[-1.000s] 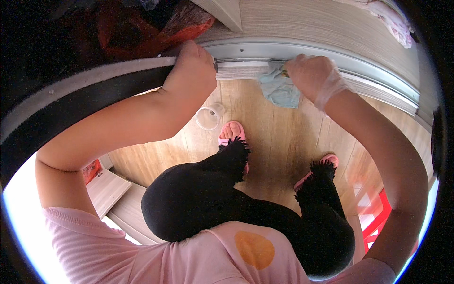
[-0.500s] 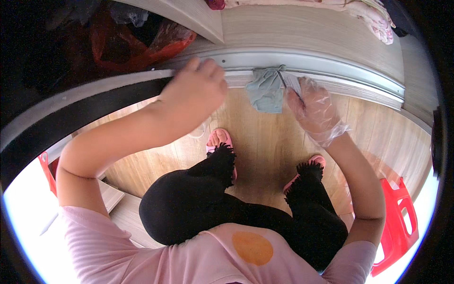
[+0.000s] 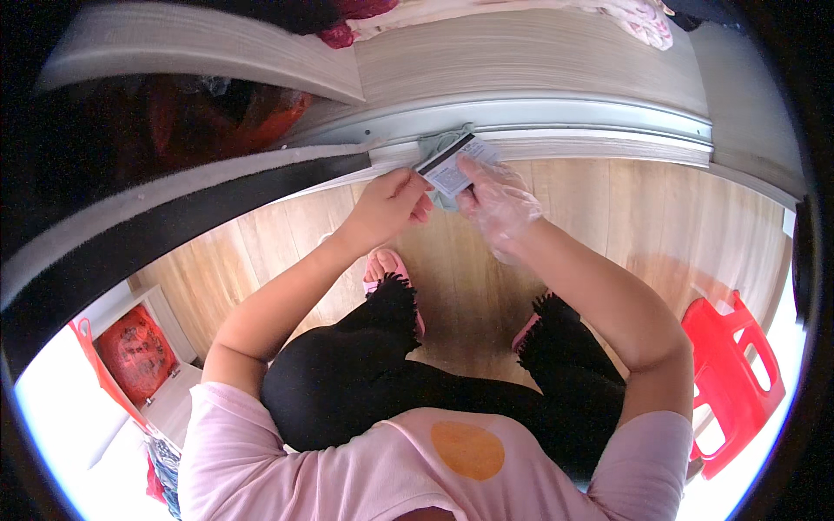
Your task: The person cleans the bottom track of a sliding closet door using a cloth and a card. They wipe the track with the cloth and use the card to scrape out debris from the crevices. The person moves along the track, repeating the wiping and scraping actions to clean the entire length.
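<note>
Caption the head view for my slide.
Both hands, bare left and gloved right, hold a card and cloth by the sliding-door track.

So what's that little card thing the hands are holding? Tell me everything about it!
The card is small, flat and rectangular, pale with a dark stripe along its upper edge. It looks like stiff plastic. It sits tilted, just in front of the metal door track. The bare left hand and the clear-gloved right hand pinch it, with a grey-green cloth behind it.
</note>
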Demonstrator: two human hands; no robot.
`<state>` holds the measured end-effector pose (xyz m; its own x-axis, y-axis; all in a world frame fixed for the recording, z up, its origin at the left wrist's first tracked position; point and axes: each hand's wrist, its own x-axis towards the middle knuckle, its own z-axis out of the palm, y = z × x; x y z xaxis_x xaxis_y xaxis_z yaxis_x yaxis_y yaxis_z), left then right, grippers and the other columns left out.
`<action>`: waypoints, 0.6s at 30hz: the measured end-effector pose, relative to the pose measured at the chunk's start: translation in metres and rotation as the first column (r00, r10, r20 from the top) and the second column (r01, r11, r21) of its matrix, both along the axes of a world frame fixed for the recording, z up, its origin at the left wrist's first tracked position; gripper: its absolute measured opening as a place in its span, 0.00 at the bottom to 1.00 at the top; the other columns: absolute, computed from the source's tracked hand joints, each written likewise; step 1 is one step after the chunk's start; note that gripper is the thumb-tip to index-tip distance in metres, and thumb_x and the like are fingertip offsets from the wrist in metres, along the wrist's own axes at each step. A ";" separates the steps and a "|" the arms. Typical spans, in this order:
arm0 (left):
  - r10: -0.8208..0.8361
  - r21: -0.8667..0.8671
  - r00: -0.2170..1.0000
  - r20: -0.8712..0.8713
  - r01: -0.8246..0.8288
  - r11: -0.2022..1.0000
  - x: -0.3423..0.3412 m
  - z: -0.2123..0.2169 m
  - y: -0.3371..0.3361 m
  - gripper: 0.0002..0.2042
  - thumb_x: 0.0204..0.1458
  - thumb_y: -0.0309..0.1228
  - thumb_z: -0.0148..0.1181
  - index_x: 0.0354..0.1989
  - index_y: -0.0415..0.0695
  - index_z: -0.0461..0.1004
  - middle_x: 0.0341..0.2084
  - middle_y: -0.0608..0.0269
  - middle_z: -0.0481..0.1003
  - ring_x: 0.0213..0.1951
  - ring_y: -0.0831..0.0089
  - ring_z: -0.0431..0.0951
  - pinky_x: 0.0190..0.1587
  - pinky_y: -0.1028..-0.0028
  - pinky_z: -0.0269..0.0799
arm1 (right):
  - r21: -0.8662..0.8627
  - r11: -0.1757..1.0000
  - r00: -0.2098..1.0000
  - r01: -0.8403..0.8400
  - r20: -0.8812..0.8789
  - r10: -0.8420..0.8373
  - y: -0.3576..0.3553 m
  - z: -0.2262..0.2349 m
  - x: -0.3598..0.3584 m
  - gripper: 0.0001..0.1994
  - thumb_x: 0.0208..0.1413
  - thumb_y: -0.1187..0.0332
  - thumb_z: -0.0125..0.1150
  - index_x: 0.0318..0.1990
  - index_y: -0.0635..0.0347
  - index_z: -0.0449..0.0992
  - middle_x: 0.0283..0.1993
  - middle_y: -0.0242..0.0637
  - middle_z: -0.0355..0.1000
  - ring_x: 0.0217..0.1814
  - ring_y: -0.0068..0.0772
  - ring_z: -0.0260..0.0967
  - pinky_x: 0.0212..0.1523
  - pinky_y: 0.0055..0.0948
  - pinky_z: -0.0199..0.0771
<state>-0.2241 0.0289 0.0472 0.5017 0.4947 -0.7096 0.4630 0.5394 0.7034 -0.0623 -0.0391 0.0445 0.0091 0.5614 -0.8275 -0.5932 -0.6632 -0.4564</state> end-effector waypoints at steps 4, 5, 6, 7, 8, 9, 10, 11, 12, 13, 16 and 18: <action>0.079 0.035 0.997 -0.011 -0.079 0.996 0.008 0.010 0.002 0.10 0.49 0.23 0.51 0.40 0.36 0.63 0.28 0.54 0.71 0.30 0.69 0.74 0.33 0.73 0.72 | 0.263 0.958 0.981 0.113 0.125 -0.150 0.003 -0.009 -0.017 0.10 0.56 0.62 0.52 0.33 0.61 0.66 0.25 0.33 0.64 0.24 0.25 0.59 0.23 0.27 0.61; -0.005 0.339 0.998 -0.063 0.026 0.940 0.007 0.014 -0.002 0.12 0.48 0.23 0.52 0.41 0.35 0.62 0.28 0.52 0.71 0.30 0.67 0.75 0.33 0.72 0.72 | 0.193 0.965 0.983 0.181 0.004 -0.185 0.005 -0.006 -0.019 0.10 0.56 0.63 0.52 0.33 0.61 0.66 0.25 0.33 0.64 0.24 0.26 0.59 0.23 0.27 0.62; -0.069 0.603 0.988 -0.136 0.138 0.785 0.008 0.019 -0.006 0.14 0.48 0.23 0.53 0.43 0.35 0.61 0.28 0.50 0.71 0.30 0.64 0.75 0.33 0.71 0.72 | 0.115 0.965 0.968 0.238 -0.114 -0.225 0.006 -0.005 -0.019 0.09 0.56 0.64 0.52 0.33 0.61 0.66 0.25 0.34 0.64 0.24 0.26 0.59 0.23 0.28 0.62; -0.114 0.684 0.974 -0.198 0.220 0.696 0.009 0.026 -0.008 0.17 0.45 0.22 0.54 0.44 0.36 0.60 0.33 0.47 0.70 0.34 0.58 0.74 0.37 0.67 0.72 | 0.246 0.968 0.953 -0.047 0.302 -0.030 0.004 -0.006 -0.019 0.09 0.56 0.65 0.51 0.34 0.61 0.66 0.25 0.34 0.64 0.24 0.26 0.60 0.23 0.28 0.62; -0.147 0.799 0.956 -0.255 0.294 0.526 0.012 0.032 -0.008 0.17 0.44 0.22 0.54 0.44 0.36 0.60 0.36 0.47 0.69 0.35 0.56 0.73 0.38 0.65 0.71 | 0.248 0.902 0.731 -0.354 0.675 0.101 0.001 -0.006 -0.020 0.08 0.55 0.66 0.51 0.34 0.62 0.66 0.25 0.34 0.65 0.24 0.26 0.60 0.22 0.28 0.62; -0.167 0.874 0.934 -0.316 0.355 0.331 0.016 0.037 -0.008 0.17 0.44 0.21 0.54 0.43 0.35 0.61 0.38 0.46 0.67 0.36 0.55 0.73 0.39 0.63 0.71 | 0.117 0.783 0.354 -0.611 0.925 0.138 0.000 -0.007 -0.021 0.07 0.55 0.67 0.50 0.34 0.62 0.66 0.25 0.34 0.65 0.24 0.26 0.60 0.22 0.29 0.62; -0.190 0.892 0.911 -0.367 0.402 0.206 0.018 0.040 -0.008 0.17 0.43 0.20 0.54 0.43 0.35 0.61 0.39 0.45 0.67 0.37 0.53 0.72 0.40 0.62 0.71 | 0.148 0.777 0.363 -0.612 0.925 0.110 0.001 -0.005 -0.021 0.07 0.55 0.68 0.50 0.34 0.62 0.67 0.25 0.35 0.65 0.24 0.27 0.61 0.22 0.29 0.62; -0.198 0.897 0.888 -0.416 0.436 0.073 0.020 0.044 -0.007 0.16 0.42 0.20 0.53 0.43 0.35 0.61 0.41 0.45 0.66 0.37 0.51 0.72 0.41 0.61 0.70 | 0.178 0.772 0.369 -0.611 0.926 0.079 0.004 -0.003 -0.022 0.06 0.54 0.68 0.50 0.33 0.62 0.67 0.25 0.35 0.66 0.24 0.27 0.61 0.22 0.30 0.62; -0.224 0.884 0.865 -0.448 0.466 0.030 0.022 0.045 -0.007 0.16 0.42 0.18 0.52 0.42 0.34 0.62 0.42 0.44 0.66 0.38 0.49 0.72 0.42 0.61 0.70 | 0.199 0.769 0.372 -0.608 0.927 0.053 0.007 -0.002 -0.024 0.06 0.54 0.69 0.50 0.32 0.62 0.67 0.25 0.35 0.66 0.24 0.28 0.62 0.22 0.30 0.62; -0.249 0.870 0.841 -0.480 0.492 -0.015 0.025 0.046 -0.006 0.16 0.41 0.17 0.51 0.42 0.34 0.62 0.42 0.43 0.65 0.38 0.47 0.71 0.43 0.61 0.69 | 0.368 0.905 0.899 -0.216 0.437 0.037 0.017 -0.010 -0.030 0.06 0.53 0.68 0.50 0.30 0.61 0.68 0.25 0.36 0.66 0.24 0.29 0.62 0.22 0.31 0.62; -0.357 0.676 0.737 -0.574 0.672 0.302 0.035 0.060 0.007 0.13 0.44 0.17 0.47 0.40 0.32 0.64 0.43 0.40 0.65 0.40 0.46 0.71 0.44 0.61 0.69 | -0.020 0.901 0.874 0.434 -0.235 -0.426 0.036 -0.005 -0.033 0.08 0.52 0.68 0.51 0.25 0.61 0.69 0.23 0.37 0.66 0.22 0.30 0.61 0.21 0.31 0.61; -0.328 0.650 0.678 -0.658 0.731 0.208 0.040 0.056 0.005 0.12 0.45 0.18 0.46 0.40 0.32 0.64 0.43 0.39 0.65 0.41 0.47 0.71 0.44 0.62 0.69 | 0.005 0.901 0.888 0.433 -0.175 -0.425 0.037 -0.005 -0.036 0.09 0.51 0.68 0.50 0.23 0.61 0.69 0.21 0.37 0.65 0.21 0.30 0.61 0.20 0.30 0.60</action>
<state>-0.1837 0.0344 0.1033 0.7559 0.5926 -0.2784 0.6547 -0.6876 0.3139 -0.0983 -0.0024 0.0391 0.1222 0.5687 -0.8134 -0.8849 -0.3087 -0.3487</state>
